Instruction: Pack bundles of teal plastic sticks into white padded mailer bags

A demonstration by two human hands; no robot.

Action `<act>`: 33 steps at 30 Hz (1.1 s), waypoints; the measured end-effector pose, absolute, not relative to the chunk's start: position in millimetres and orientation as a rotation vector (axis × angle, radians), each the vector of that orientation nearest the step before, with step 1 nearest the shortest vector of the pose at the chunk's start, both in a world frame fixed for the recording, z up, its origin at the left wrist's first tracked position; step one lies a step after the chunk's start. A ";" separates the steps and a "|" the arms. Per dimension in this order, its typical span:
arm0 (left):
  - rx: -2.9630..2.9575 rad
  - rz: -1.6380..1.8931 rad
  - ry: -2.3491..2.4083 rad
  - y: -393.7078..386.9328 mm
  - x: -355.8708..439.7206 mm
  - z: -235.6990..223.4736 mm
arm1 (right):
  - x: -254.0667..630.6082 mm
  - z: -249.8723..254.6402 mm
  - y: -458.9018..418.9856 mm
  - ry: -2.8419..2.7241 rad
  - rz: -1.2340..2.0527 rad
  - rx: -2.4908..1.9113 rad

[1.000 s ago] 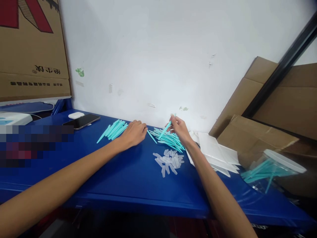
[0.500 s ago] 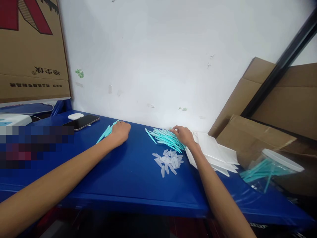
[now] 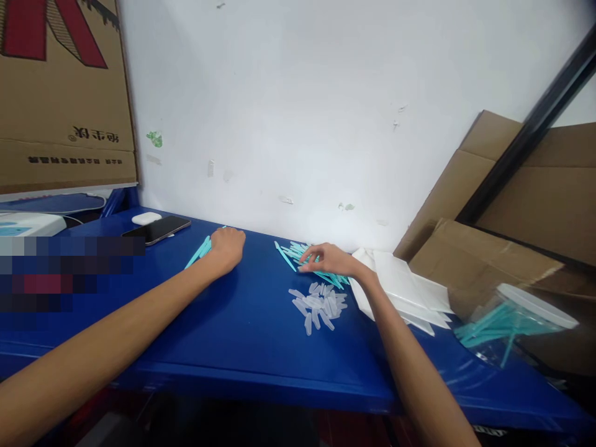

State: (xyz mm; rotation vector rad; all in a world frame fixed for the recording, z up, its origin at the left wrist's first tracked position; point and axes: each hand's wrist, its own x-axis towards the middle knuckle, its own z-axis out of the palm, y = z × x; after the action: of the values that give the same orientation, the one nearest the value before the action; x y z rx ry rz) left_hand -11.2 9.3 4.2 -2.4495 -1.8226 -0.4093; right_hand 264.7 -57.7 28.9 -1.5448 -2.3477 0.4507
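My left hand [image 3: 228, 247] is closed like a fist, resting at the right end of a small row of thin turquoise plastic sticks [image 3: 199, 251]. Its fingertips are turned away, so whatever they hold is hidden. Over a larger pile of the same slim sticks [image 3: 334, 279] is my right hand [image 3: 326, 259], palm down. Its fingers are bent, with a gap between thumb and forefinger, near a single stick [image 3: 285, 257] at the pile's left edge. Just in front of the pile lies a heap of small translucent plastic caps [image 3: 319, 305].
White paper-like sheets or bags [image 3: 403, 282] lie right of the pile. A clear tub [image 3: 514, 326] of turquoise sticks lies tilted by cardboard [image 3: 493, 254]. A phone [image 3: 161, 230] and a white case [image 3: 146, 218] sit at the back left of the blue table [image 3: 223, 347].
My right hand has moved left and a little towards me across the stick pile, its thumb and forefinger now nearer the pile's left edge. My left hand stays almost in place.
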 end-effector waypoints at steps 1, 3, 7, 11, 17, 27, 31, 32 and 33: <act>-2.433 -0.387 -1.832 9.0 -11.7 4.6 | 260.0 28.5 -59.2 -2.404 0.546 -1.504; -2.369 -0.312 -1.864 6.5 -11.2 5.8 | 253.7 25.2 -60.0 -2.480 0.681 -1.442; -2.335 -0.219 -1.844 0.1 -7.0 8.3 | 249.8 15.0 -55.2 -2.515 0.774 -1.380; -2.324 -0.174 -1.812 -2.4 -4.3 9.1 | 246.0 11.7 -53.3 -2.490 0.782 -1.327; -2.343 -0.197 -1.749 -3.1 -3.2 7.2 | 243.0 19.1 -59.9 -2.533 1.003 -1.240; -2.481 -0.455 -1.546 -3.1 0.6 7.3 | 234.1 11.3 -56.8 -2.411 0.784 -1.298; -2.635 -0.544 -1.450 -7.1 6.2 8.4 | 239.0 12.7 -53.6 -2.197 0.476 -1.370; -2.664 -0.565 -1.425 -8.7 7.5 8.5 | 241.3 13.2 -52.5 -2.147 0.401 -1.386; -2.687 -0.584 -1.400 -10.4 8.6 8.6 | 243.5 13.8 -51.4 -2.105 0.338 -1.397</act>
State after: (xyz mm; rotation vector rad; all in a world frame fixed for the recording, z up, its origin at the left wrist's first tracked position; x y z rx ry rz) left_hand 8.6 -10.4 8.6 -2.6868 -1.4004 -0.5843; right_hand 243.5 -51.4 13.8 -1.3973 -2.1045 0.3383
